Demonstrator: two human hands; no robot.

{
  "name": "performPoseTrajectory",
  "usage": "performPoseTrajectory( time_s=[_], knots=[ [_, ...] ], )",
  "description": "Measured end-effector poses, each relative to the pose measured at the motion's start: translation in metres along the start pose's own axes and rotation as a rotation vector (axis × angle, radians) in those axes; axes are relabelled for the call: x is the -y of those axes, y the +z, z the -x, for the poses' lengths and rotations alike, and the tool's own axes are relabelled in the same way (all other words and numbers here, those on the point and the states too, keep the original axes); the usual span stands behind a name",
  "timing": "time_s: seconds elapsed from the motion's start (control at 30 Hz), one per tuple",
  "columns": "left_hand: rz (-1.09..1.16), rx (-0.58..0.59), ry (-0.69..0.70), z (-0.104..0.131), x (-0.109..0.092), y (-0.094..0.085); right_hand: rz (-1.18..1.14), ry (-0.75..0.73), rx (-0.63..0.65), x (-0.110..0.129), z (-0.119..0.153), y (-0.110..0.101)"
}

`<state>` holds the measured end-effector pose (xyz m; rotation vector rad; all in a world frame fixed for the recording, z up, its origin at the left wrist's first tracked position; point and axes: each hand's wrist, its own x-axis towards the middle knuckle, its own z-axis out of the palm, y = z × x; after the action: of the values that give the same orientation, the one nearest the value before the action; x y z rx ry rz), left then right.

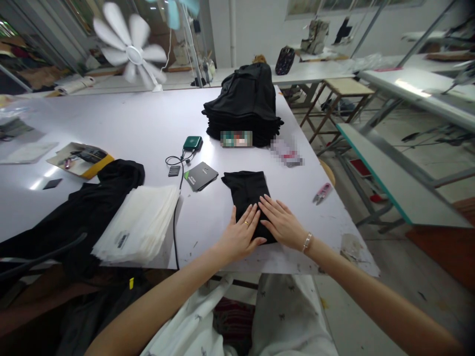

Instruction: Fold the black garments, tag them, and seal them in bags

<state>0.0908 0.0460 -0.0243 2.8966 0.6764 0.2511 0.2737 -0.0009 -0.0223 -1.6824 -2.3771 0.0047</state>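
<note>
A folded black garment (247, 184) lies flat on the white table in front of me. My left hand (241, 232) rests on its lower left part, palm down with the fingers stretched out. On its right side lies my right hand (280, 220), also flat, its fingertips close to those of the left. Both hands press on the cloth and neither grips it. Part of the garment is hidden under them. Beyond it rises a tall stack of black garments (245, 94).
Pink thread snips (322, 193) lie near the right table edge. To the left are grey cards (201, 176), a green device with a cable (193, 143), a pile of translucent bags (139, 225) and loose black cloth (85, 202). A white fan (134, 55) stands behind.
</note>
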Motion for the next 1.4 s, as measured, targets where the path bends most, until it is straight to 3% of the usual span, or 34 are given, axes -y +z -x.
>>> performPoseTrajectory(
  time_s=[0.13, 0.43, 0.67, 0.8, 0.97, 1.1, 1.27, 1.4],
  knots=[
    [-0.007, 0.055, 0.027, 0.004, 0.003, 0.007, -0.026, 0.027, 0.049, -0.007, 0.008, 0.013],
    [0.053, 0.101, 0.004, 0.003, 0.006, 0.001, -0.116, -0.145, 0.045, 0.005, 0.007, -0.001],
    [0.129, 0.141, 0.022, 0.000, 0.016, -0.009, -0.179, -0.167, 0.108, -0.026, -0.014, -0.003],
    [0.205, 0.172, 0.057, 0.002, 0.022, -0.015, -0.215, -0.195, 0.215, -0.038, -0.022, -0.007],
    [0.345, 0.280, 0.184, 0.012, 0.026, -0.038, -0.328, -0.418, 0.366, -0.041, 0.005, -0.028],
    [0.340, 0.301, 0.259, 0.017, 0.029, -0.048, -0.342, -0.557, 0.447, -0.043, 0.032, -0.035],
    [0.224, 0.321, 0.332, 0.035, 0.022, -0.027, -0.273, -0.510, 0.422, -0.032, 0.056, -0.020],
    [0.071, 0.268, 0.311, 0.064, 0.005, -0.006, -0.192, -0.442, 0.300, -0.007, 0.080, -0.002]
  ],
)
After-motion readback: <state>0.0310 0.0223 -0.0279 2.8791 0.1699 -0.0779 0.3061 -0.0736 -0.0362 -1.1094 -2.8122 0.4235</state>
